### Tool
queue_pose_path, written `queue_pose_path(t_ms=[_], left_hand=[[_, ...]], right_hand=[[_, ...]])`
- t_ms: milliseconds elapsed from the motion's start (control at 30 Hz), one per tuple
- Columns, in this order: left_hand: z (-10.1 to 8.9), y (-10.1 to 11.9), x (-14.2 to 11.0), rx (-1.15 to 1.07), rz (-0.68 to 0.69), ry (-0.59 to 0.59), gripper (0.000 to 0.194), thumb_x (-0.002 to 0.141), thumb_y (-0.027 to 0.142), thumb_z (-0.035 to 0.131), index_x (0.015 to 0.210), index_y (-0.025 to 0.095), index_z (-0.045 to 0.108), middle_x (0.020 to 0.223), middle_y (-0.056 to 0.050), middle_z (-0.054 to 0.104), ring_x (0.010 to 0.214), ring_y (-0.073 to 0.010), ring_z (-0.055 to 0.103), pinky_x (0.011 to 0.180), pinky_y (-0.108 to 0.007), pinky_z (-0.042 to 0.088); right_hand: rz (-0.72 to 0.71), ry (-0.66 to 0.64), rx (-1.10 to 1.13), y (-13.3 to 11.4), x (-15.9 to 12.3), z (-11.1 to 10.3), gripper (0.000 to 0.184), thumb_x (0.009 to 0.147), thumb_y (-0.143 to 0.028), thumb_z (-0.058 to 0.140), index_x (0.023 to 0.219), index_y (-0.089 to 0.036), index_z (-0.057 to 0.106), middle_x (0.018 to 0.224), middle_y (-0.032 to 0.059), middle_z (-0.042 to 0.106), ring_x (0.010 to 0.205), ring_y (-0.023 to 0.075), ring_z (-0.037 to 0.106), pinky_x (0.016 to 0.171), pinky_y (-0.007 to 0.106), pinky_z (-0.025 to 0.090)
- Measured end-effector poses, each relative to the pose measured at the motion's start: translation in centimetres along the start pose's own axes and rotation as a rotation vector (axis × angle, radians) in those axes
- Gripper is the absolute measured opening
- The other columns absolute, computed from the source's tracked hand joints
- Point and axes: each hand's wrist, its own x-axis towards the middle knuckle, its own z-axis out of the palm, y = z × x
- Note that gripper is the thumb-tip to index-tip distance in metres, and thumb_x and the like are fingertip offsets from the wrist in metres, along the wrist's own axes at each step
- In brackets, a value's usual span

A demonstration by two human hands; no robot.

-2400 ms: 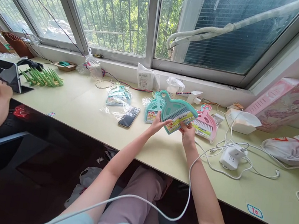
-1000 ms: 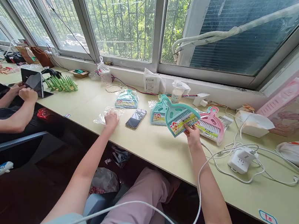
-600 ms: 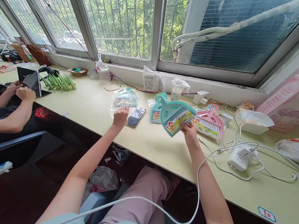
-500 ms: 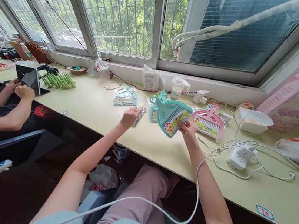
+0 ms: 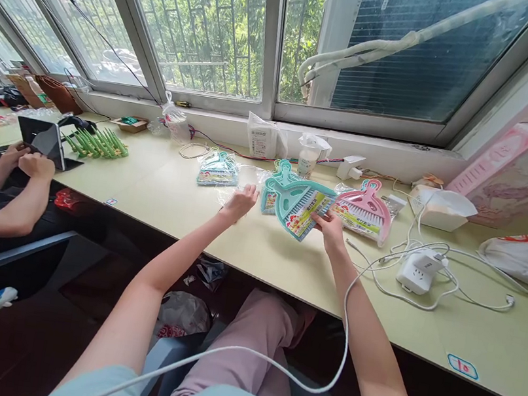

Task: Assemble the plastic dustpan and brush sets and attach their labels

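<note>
My right hand (image 5: 329, 229) grips a teal mini dustpan with a brush (image 5: 302, 210) by its lower right edge, above the table. A yellow printed label lies across its bristles. My left hand (image 5: 242, 201) is closed, fingers pinched on a thin clear plastic bag (image 5: 253, 175), whose outline is faint. Between the hands, partly behind the held set, lie more teal dustpan sets (image 5: 269, 200). Left of them rests a bagged teal dustpan set (image 5: 218, 170). On the right, pink dustpan sets (image 5: 366, 212) lie in clear wrapping near my right hand.
A white cable crosses my right forearm to a power strip (image 5: 419, 271). Behind stand a cup (image 5: 307, 158), a white packet (image 5: 263, 138) and a tissue box (image 5: 445, 208). At left, a co-worker's hands (image 5: 34, 160) are by a tablet (image 5: 44, 142) and green stems (image 5: 98, 143).
My left hand has moved slightly right and up, closer to the held dustpan set, and the dark strip beside it is no longer visible. My right hand keeps its grip.
</note>
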Motion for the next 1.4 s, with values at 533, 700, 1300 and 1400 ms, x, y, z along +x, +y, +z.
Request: queue_pose_path(t_ms=[533, 700, 1300, 1400], left_hand=[[-0.8, 1.1, -0.2, 0.402, 0.175, 0.051, 0.047, 0.091, 0.007, 0.035, 0.135, 0.011, 0.049, 0.109, -0.02, 0.058, 0.103, -0.0304, 0.056, 0.068, -0.035, 0.046], [-1.4, 2.4, 0.0, 0.398, 0.265, 0.155, 0.063, 0.091, 0.006, 0.036, 0.151, 0.022, 0.029, 0.109, -0.017, 0.062, 0.104, -0.0281, 0.058, 0.068, -0.034, 0.048], [-4.5, 3.3, 1.3, 0.392, 0.222, 0.289, 0.052, 0.089, 0.001, 0.036, 0.137, 0.016, 0.05, 0.104, -0.016, 0.065, 0.104, -0.0272, 0.061, 0.07, -0.034, 0.049], [-4.4, 3.4, 1.2, 0.416, 0.256, 0.265, 0.049, 0.088, 0.0, 0.037, 0.133, 0.016, 0.052, 0.105, -0.016, 0.065, 0.104, -0.0271, 0.061, 0.071, -0.034, 0.049]], right_hand=[[0.021, 0.005, -0.104, 0.4, 0.8, -1.2, 0.049, 0.048, -0.041, 0.09, 0.088, -0.02, 0.071, 0.09, 0.0072, 0.076, 0.083, 0.0262, 0.072, 0.065, 0.037, 0.061], [0.054, -0.142, -0.018, 0.3, 0.2, -0.5, 0.049, 0.053, -0.042, 0.089, 0.093, -0.02, 0.072, 0.093, 0.0075, 0.076, 0.085, 0.0256, 0.072, 0.071, 0.037, 0.06], [0.083, 0.069, 0.089, 0.1, 0.4, -1.1, 0.031, 0.06, -0.022, 0.084, 0.087, -0.019, 0.07, 0.091, 0.0054, 0.075, 0.082, 0.0213, 0.072, 0.077, 0.036, 0.062], [0.148, -0.046, 0.065, 0.0, 0.3, -0.8, 0.031, 0.059, -0.022, 0.085, 0.086, -0.017, 0.071, 0.091, 0.0071, 0.076, 0.083, 0.0224, 0.072, 0.077, 0.036, 0.061]])
